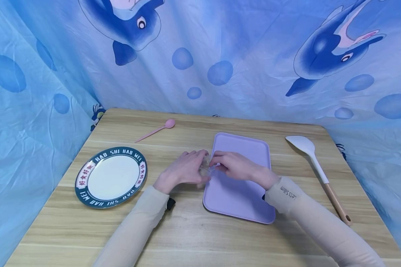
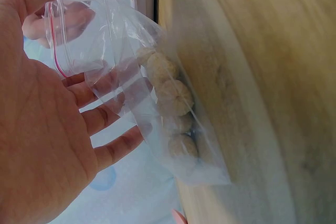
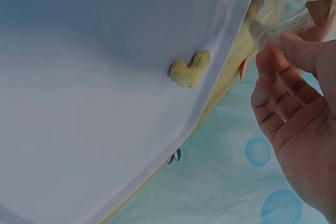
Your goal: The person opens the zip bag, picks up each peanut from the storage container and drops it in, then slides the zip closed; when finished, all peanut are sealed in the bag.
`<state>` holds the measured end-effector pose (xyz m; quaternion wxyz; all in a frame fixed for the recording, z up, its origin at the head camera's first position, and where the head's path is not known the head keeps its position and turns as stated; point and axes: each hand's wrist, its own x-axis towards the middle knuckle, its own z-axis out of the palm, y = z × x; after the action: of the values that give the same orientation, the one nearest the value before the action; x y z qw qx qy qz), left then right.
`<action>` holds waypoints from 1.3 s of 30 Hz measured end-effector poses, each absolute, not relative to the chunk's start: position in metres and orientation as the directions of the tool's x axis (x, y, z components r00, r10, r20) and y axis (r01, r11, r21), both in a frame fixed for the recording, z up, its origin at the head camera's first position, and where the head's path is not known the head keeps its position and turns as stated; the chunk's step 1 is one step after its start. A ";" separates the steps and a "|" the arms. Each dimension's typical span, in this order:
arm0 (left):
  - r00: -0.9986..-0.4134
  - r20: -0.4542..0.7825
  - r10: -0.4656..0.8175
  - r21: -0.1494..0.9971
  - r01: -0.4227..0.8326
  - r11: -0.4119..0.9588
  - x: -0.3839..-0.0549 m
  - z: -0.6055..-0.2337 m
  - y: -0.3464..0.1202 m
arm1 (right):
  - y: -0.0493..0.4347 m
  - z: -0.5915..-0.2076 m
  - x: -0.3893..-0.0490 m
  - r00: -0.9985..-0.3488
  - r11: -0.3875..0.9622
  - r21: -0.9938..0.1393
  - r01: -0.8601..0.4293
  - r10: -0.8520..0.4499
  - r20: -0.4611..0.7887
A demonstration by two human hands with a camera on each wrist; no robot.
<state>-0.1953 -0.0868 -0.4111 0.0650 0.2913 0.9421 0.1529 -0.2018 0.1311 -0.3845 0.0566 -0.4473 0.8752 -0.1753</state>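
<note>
Between the two hands is a clear zip bag (image 1: 205,165), and brown, bumpy peanuts in their shells (image 2: 176,98) lie in its lower part. My left hand (image 1: 186,169) holds the bag from the left, its fingers spread round the plastic. Thumb and fingertips of my right hand (image 1: 235,165) pinch the bag at its zip edge. Both hands are over the left edge of a purple tray (image 1: 237,202). One bent peanut (image 3: 185,75) lies on the tray near its rim in the right wrist view; the right hand hides it in the head view.
To the left lies a white plate with a green lettered rim (image 1: 111,203). A pink spoon (image 1: 169,124) is at the back. On the right lies a white spatula (image 1: 301,144) with a wooden handle. A blue dolphin-printed curtain (image 1: 200,40) surrounds the wooden table (image 1: 194,241).
</note>
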 end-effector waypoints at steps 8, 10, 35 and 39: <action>-0.822 -0.041 0.569 0.334 0.525 0.783 -0.195 -0.410 -0.087 | 0.136 -0.383 -0.202 -0.604 0.542 -0.375 -0.752 -0.794 0.065; -0.820 -0.042 0.570 0.334 0.527 0.782 -0.195 -0.410 -0.087 | 0.139 -0.382 -0.203 -0.607 0.535 -0.387 -0.751 -0.791 0.084; -0.822 -0.044 0.568 0.329 0.524 0.785 -0.195 -0.410 -0.087 | 0.174 -0.399 -0.218 -0.781 0.706 -0.422 -0.568 -0.625 0.005; -0.824 -0.045 0.565 0.327 0.523 0.787 -0.195 -0.410 -0.087 | 0.173 -0.407 -0.216 -0.801 0.734 -0.403 -0.547 -0.599 -0.003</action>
<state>-0.1951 -0.0868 -0.4104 0.0703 0.2886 0.9427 0.1518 -0.2159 0.1732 -0.4067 0.0664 -0.3085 0.9286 -0.1950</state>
